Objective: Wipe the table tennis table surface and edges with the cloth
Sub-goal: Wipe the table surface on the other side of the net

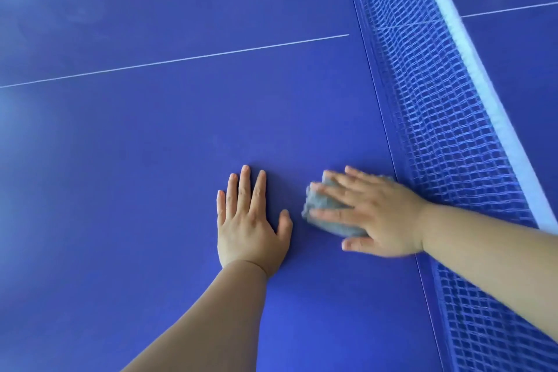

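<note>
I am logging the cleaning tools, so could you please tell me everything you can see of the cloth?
The cloth is grey, soft and nubbly-looking, bunched into a small wad. It lies on the blue table, near the foot of the net. The right hand presses on it with straight fingers, covering about half; the edge showing is blurred. The left hand lies flat beside it, apart.

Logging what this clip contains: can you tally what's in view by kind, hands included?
Hands: 2, left hand and right hand
Cloths: 1, the grey cloth under the right hand
Nets: 1, the blue net
Tables: 1, the blue table
Total: 5
</note>
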The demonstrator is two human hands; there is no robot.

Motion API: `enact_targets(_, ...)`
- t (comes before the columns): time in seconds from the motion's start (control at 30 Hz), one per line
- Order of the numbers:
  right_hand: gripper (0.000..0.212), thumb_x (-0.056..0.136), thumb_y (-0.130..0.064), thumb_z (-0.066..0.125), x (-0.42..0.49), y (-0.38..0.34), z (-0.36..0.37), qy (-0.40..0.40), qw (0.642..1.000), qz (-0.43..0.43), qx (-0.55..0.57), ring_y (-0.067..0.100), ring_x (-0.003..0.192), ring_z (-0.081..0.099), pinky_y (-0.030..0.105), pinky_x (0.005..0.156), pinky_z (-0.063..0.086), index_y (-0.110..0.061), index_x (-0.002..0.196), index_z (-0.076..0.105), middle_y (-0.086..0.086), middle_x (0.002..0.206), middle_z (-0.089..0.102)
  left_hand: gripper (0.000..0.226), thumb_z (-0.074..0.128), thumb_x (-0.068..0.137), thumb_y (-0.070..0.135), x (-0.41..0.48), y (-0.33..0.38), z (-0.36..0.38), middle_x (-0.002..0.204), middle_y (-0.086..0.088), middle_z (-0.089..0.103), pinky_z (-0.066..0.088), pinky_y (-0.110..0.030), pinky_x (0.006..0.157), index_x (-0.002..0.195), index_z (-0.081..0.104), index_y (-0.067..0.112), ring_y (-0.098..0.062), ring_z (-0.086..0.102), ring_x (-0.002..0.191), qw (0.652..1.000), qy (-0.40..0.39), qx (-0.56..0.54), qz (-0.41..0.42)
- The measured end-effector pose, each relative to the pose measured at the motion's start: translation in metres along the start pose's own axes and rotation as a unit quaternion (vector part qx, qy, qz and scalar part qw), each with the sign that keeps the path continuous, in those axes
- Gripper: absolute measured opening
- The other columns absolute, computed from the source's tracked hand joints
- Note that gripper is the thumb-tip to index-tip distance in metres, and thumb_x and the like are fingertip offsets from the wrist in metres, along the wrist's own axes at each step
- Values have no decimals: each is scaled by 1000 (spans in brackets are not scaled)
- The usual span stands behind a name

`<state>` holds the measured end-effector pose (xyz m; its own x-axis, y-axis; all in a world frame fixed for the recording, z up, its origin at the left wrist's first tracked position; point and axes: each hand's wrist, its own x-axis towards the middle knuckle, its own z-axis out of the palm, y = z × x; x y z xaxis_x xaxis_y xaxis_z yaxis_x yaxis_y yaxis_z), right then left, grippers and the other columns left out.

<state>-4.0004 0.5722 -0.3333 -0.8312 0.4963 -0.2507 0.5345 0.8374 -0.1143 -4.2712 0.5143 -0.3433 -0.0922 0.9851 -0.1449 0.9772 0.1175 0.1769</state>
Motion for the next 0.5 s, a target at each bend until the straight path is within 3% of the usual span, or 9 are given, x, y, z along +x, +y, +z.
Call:
enact_targets(0.07,75,100,-70,24,16,32,-14,2,995,103,3,36,159,5,52,129,7,-41,165,2,7,174,1,82,33,92,59,0,0,-1,174,6,0,0,-43,130,165,16,28,-18,-6,160,1000,-6,3,-3)
enact_targets(0.17,75,98,-69,17,44,57,-26,22,958,282,50,34,160,0,50,129,2,-40,164,-1,8,174,-1,82,31,91,62,0,1,-1,174,7,0,-2,-42,130,165,15,29,-17,-7,160,1000,-7,6,-5)
enact_targets(0.23,79,97,-71,15,50,39,-24,34,946,318,51,38,159,4,53,128,5,-35,166,0,11,174,2,82,31,91,62,1,0,-1,174,7,0,-3,-41,130,165,14,30,-17,-7,160,1000,-6,4,-4)
enact_targets(0.3,82,97,-72,22,33,-3,-13,47,966,251,38,43,157,11,56,127,12,-32,166,4,15,173,7,82,32,91,61,0,0,0,174,7,0,-3,-41,130,165,13,30,-17,-7,160,1000,-8,3,-3)
enact_targets(0.4,85,96,-74,38,-24,-64,11,49,996,74,29,41,158,12,58,125,13,-34,166,12,12,173,9,82,33,92,60,0,0,0,174,6,1,-1,-43,130,165,15,29,-18,-6,160,1000,-5,1,-3)
enact_targets(0.5,80,98,-74,37,-44,-53,13,13,999,-44,15,37,159,9,55,125,10,-37,165,14,6,174,6,81,34,92,60,0,0,0,174,5,3,0,-43,130,165,16,29,-18,-5,160,1000,-1,-2,-3)
